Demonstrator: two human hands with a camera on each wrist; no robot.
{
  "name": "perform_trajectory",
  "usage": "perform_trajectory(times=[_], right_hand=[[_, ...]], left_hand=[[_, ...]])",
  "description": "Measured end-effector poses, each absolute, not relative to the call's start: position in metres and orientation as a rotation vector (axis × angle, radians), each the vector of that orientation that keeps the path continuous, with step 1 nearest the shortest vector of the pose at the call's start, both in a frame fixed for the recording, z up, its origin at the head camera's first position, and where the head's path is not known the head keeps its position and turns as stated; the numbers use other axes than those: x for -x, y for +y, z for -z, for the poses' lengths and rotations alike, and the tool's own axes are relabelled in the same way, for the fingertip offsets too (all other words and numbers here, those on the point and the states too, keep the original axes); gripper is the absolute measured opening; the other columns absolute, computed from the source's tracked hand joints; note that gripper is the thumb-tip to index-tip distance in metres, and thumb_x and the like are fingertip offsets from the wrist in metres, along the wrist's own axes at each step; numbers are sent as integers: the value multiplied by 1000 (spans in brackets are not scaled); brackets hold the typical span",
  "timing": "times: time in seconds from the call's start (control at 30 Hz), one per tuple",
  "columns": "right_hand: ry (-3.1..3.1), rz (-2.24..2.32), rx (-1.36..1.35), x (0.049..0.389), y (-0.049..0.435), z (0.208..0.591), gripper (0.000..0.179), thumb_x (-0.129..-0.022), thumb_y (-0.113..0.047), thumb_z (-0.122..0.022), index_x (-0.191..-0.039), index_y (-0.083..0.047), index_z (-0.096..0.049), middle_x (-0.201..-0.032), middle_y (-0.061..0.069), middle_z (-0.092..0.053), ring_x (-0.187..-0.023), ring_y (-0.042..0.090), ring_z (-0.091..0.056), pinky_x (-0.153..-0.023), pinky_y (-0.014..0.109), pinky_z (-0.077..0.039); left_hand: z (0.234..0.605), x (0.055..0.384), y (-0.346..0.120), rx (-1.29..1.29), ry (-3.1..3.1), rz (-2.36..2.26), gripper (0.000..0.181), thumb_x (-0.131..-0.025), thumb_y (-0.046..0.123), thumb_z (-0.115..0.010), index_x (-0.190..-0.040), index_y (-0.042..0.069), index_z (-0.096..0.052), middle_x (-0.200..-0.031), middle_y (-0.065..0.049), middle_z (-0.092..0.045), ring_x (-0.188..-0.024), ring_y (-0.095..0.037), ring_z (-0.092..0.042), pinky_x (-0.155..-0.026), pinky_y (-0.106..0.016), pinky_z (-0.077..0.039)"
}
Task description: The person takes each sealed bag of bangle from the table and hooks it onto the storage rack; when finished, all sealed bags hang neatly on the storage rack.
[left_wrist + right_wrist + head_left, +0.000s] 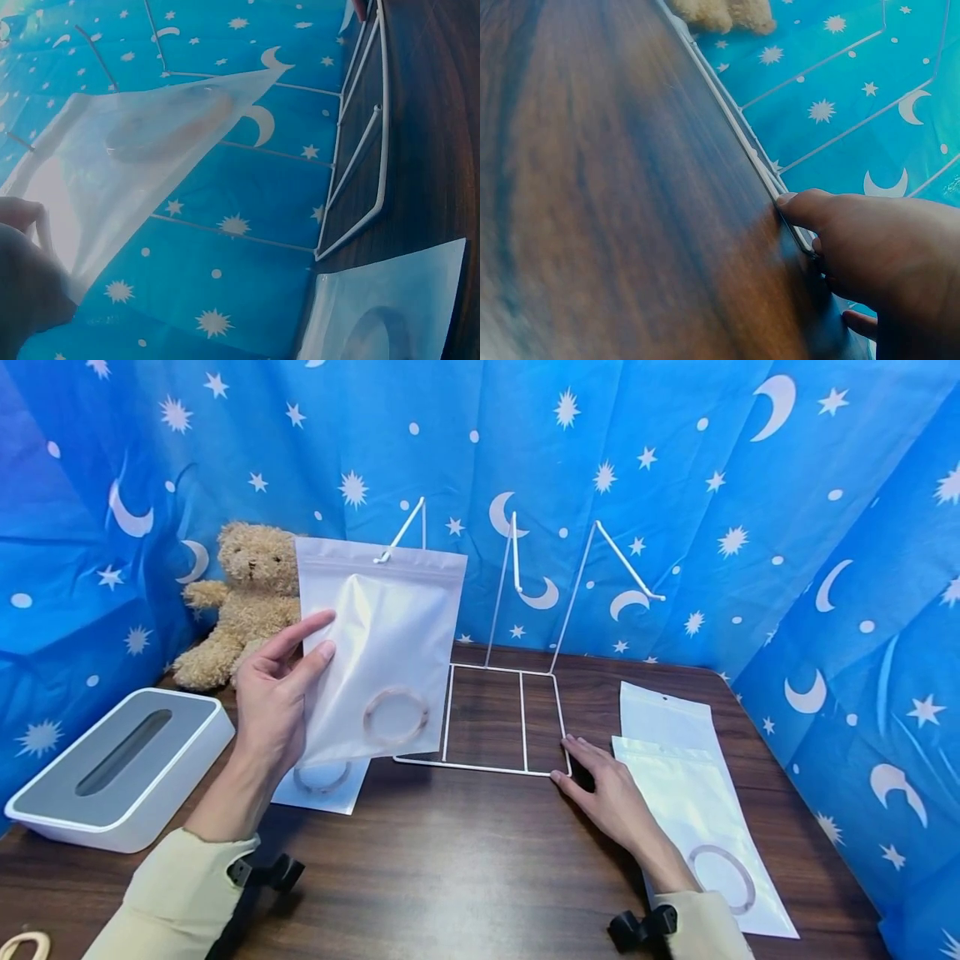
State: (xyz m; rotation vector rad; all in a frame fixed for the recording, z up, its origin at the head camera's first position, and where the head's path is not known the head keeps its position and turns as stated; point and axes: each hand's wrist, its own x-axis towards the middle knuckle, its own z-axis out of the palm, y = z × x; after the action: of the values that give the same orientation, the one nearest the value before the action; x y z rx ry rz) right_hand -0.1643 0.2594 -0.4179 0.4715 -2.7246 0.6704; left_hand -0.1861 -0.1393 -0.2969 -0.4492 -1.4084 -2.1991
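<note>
My left hand pinches the left edge of a white zip pouch, thumb in front. A ring-shaped bracelet shows through the pouch's lower part. The pouch stands upright at the left hook of a white wire display rack. The hook's tip shows at the pouch's top middle; whether it passes through a hole I cannot tell. My right hand rests at the rack base's front right corner, thumb by the front bar and fingers by the side bar. In the right wrist view the thumb touches the base wire.
Another pouch lies partly hidden under the raised one. On the right, pouches overlap on the wooden table. A tissue box and teddy bear stand left. The rack's middle hook and right hook carry nothing.
</note>
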Motion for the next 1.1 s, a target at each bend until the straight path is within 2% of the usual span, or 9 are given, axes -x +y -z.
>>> perform_trajectory(times=[0.23,0.47,0.83,1.0,1.03,1.1], right_hand=[[-2728,-669,-471,164,260,419,61,-93,-41,-67,-140,-5,-54,-142,14,-52,-132,34,-45,-103,55,-35],[-2729,-668,-464,165,260,419,60,-92,-39,-68,-140,-5,-55,-142,13,-52,-132,33,-45,-103,55,-35],[-2734,-671,-461,165,258,420,61,-93,-41,-67,-140,-6,-54,-142,12,-52,-133,33,-45,-103,55,-35],[-2736,-664,-449,165,258,420,61,-92,-43,-67,-140,-7,-54,-142,11,-52,-133,32,-45,-103,56,-34],[-2737,-663,-446,165,258,419,61,-92,-43,-67,-140,-7,-54,-142,11,-52,-133,32,-44,-104,56,-34],[-2745,-661,-437,165,259,419,61,-92,-42,-67,-141,-7,-54,-143,11,-51,-133,32,-44,-104,56,-33]], left_hand=[[295,209,-131,404,-1444,2183,33,-87,-5,-69,-120,-3,-68,-126,-15,-63,-110,-25,-59,-83,-26,-51],[287,244,-126,375,-1499,2124,31,-86,-7,-70,-116,1,-71,-122,-9,-67,-125,-22,-50,-88,-24,-48],[282,280,-121,291,-1588,2059,31,-87,-5,-69,-115,7,-73,-122,-6,-67,-123,-20,-52,-91,-26,-46],[279,291,-118,273,-1624,2015,31,-88,-4,-68,-116,9,-74,-121,-4,-68,-117,-18,-56,-89,-25,-47],[279,293,-118,267,-1641,1999,32,-88,-4,-68,-116,10,-74,-121,-3,-68,-113,-17,-58,-87,-24,-47],[279,297,-117,252,-1689,1956,33,-89,-2,-68,-117,12,-74,-122,-2,-67,-95,-13,-63,-79,-21,-48]])
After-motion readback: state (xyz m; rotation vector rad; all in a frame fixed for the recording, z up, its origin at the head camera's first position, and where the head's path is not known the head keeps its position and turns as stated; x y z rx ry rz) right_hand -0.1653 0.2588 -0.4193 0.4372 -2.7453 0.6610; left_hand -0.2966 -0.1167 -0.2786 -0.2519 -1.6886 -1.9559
